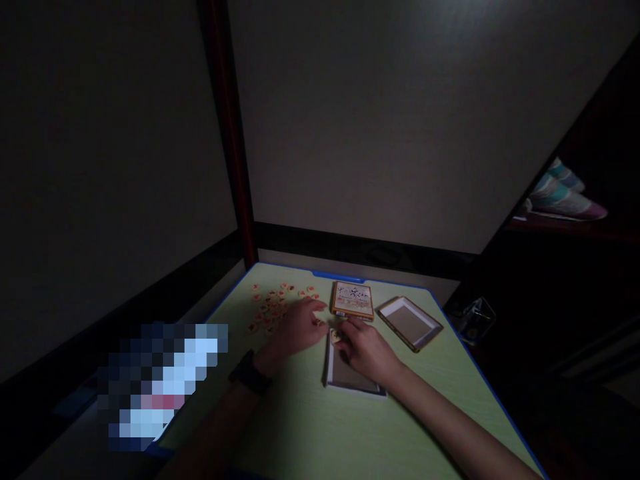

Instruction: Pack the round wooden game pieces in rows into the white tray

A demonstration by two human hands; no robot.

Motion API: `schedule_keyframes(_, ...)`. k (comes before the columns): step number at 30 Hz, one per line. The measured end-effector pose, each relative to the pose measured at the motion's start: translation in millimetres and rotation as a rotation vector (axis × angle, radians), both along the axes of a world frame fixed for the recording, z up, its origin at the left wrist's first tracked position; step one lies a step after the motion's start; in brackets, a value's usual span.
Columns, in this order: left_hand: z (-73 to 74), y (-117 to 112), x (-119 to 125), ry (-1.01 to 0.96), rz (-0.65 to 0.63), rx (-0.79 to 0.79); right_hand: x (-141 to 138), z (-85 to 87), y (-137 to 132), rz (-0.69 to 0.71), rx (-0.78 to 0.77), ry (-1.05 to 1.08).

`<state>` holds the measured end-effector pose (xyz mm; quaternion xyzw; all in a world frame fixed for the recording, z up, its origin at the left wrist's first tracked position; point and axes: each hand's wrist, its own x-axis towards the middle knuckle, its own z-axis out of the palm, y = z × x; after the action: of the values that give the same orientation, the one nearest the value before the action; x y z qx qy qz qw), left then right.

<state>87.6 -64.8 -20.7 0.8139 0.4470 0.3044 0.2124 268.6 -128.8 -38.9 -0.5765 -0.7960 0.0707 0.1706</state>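
My right hand [367, 350] pinches a round pale Chinese chess piece [336, 337] over the upper left corner of a shallow open tray [357, 375]. Close by on the left, my left hand [300, 328] has its fingers curled, and a small round piece [318, 323] with a reddish mark shows between them. Beyond that hand, many loose Chinese chess pieces [273, 303] with red and dark characters lie scattered on the green table [310, 427]; the hand and forearm hide some of that area.
A printed orange-edged box [353, 300] lies behind the hands. To its right is an open box half [410, 323] with white inner walls. A blurred bright screen [175, 387] stands at the table's left edge. Walls rise behind and left; a transparent container [475, 320] sits off the right edge.
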Motion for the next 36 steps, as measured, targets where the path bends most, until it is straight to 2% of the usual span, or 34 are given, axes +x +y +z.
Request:
schedule_keyframes(5,12.0,26,-30,-0.238,0.331,-0.038,0,4.1,-1,0.010,-0.017,0.011)
schedule_keyframes(10,12.1,42,-51,-0.302,0.454,-0.026,2,14.0,-2,0.014,-0.033,0.005)
schedule_keyframes(17,3.8,51,-57,-0.359,0.461,0.043,2,26.8,-5,-0.001,-0.048,-0.034)
schedule_keyframes(23,2.3,52,-59,-0.346,0.493,0.033,5,29.4,-5,-0.010,-0.058,-0.075)
schedule_keyframes(36,0.3,52,-59,-0.371,0.464,0.009,5,35.8,-7,-0.029,-0.086,-0.116)
